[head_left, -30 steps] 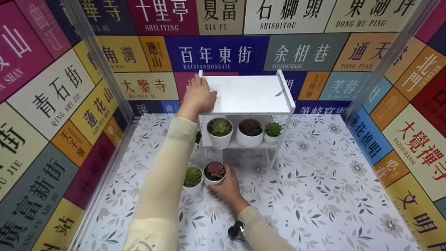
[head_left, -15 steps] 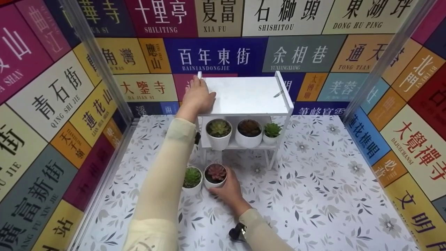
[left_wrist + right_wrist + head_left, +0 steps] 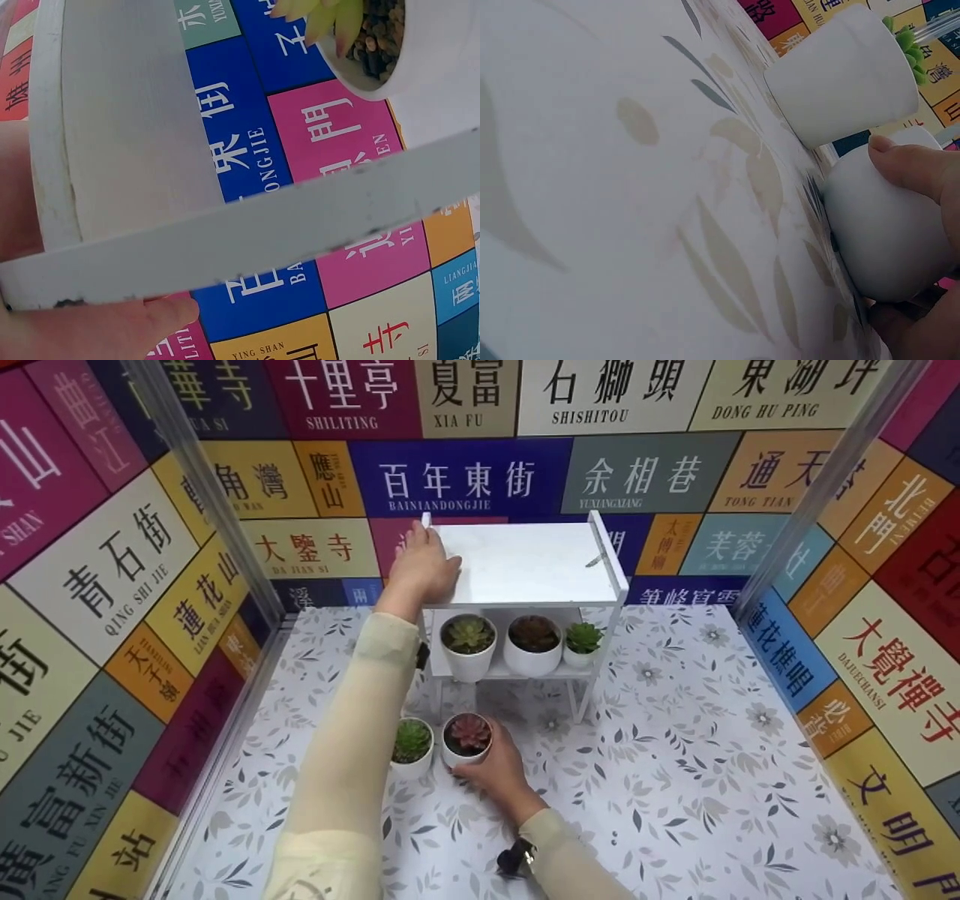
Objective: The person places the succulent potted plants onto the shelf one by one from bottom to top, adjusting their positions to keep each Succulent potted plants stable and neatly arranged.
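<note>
My left hand (image 3: 422, 568) grips the upper left end of a white two-tier shelf (image 3: 525, 562). In the left wrist view, thumb and fingers lie on either side of its white side frame (image 3: 247, 217). On the floor in front, my right hand (image 3: 496, 765) holds a small white pot with a red succulent (image 3: 469, 735), thumb and fingers round its side. The right wrist view shows that rounded pot (image 3: 885, 217) resting on or very near the patterned surface. Just left of it stands a white pot with a green succulent (image 3: 412, 742), partly hidden by my left sleeve.
The shelf's lower tier bears a pale green succulent (image 3: 469, 645), a dark brownish succulent (image 3: 533, 645) and a small green succulent (image 3: 583, 641), all in white pots. Walls with coloured sign panels (image 3: 457, 476) enclose the leaf-patterned surface (image 3: 697, 780).
The red succulent's pot has shifted slightly right and toward me with my right hand, widening the gap to the green one. My left hand keeps its grip on the shelf.
</note>
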